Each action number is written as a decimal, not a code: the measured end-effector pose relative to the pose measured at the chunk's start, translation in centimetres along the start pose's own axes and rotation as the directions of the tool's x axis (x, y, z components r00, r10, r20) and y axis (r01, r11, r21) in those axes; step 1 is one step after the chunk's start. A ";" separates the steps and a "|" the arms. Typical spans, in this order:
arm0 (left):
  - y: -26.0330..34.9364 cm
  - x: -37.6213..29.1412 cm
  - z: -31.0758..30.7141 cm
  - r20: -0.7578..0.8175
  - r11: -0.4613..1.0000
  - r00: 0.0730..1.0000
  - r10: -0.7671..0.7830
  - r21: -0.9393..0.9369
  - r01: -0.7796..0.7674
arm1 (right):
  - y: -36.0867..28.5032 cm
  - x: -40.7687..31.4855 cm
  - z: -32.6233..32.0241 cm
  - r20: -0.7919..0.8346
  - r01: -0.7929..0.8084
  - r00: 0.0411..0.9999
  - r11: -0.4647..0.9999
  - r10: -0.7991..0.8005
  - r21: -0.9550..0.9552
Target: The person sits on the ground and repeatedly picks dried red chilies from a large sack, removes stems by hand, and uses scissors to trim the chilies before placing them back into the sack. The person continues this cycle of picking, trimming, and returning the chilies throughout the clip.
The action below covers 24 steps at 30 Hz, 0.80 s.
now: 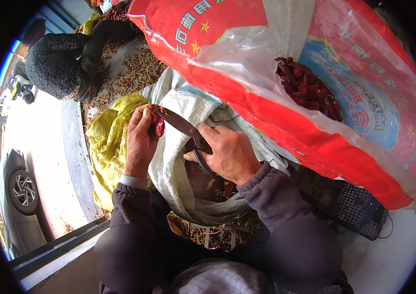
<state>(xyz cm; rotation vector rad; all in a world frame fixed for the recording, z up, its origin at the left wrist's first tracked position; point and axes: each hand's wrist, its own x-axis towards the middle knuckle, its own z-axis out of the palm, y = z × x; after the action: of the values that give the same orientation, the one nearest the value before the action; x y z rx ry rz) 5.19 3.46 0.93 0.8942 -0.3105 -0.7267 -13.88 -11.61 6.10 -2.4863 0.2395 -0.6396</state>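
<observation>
My left hand [140,137] pinches a dried red chili pepper [159,126] between thumb and fingers. My right hand [230,150] grips a pair of dark scissors [182,125] by the handles. The blades reach left to the pepper's upper end, where my left fingertips are. Under both hands stands a white woven sack [169,161] with its mouth rolled open; dark red pieces show inside it, partly hidden by my right hand. To the right, a large red printed plastic sack [259,106] gapes open with dried red chilies [309,88] in it.
A crumpled yellow woven sack [114,136] lies left of the white one. Stems and red bits litter the floor [134,66]. Another person [55,64] in a patterned head covering bends at upper left. A black grilled box [358,205] sits at right; a parked car [20,198] stands outside.
</observation>
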 end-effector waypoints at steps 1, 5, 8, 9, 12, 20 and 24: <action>0.0 0.0 0.1 -0.001 1.000 1.000 0.005 -0.001 -0.005 | -0.1 0.0 -0.2 0.012 -0.005 1.000 1.000 0.005 0.003; 0.1 0.0 0.7 -0.032 0.996 0.999 0.041 0.084 -0.038 | -0.3 0.0 -1.1 0.070 -0.028 0.997 1.000 0.027 0.004; 0.1 -0.2 1.1 -0.052 0.990 0.996 0.072 0.124 -0.065 | -0.2 0.0 -1.8 0.130 -0.047 0.990 0.999 0.046 0.001; 0.1 -0.3 1.2 -0.069 0.985 0.995 0.071 0.163 -0.059 | -0.2 0.0 -2.0 0.140 -0.049 0.989 0.999 0.048 0.008; 0.1 -0.4 1.1 -0.067 0.945 0.991 0.118 0.314 -0.091 | -0.2 0.1 -2.3 0.176 -0.056 0.983 0.998 0.050 0.034; -0.1 0.1 0.5 -0.017 0.889 0.997 0.071 0.454 -0.056 | -0.7 0.4 -3.1 0.255 -0.193 0.957 0.957 0.136 0.215; -0.1 0.2 0.5 -0.034 0.839 0.996 0.083 0.541 -0.051 | -0.2 0.7 -3.2 0.238 -0.161 0.964 0.970 0.115 0.180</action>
<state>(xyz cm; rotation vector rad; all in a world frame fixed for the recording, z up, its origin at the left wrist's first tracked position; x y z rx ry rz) 4.97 3.00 1.18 1.4325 -0.5101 -0.5504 -14.83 -13.17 8.88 -2.3007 0.2477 -0.3030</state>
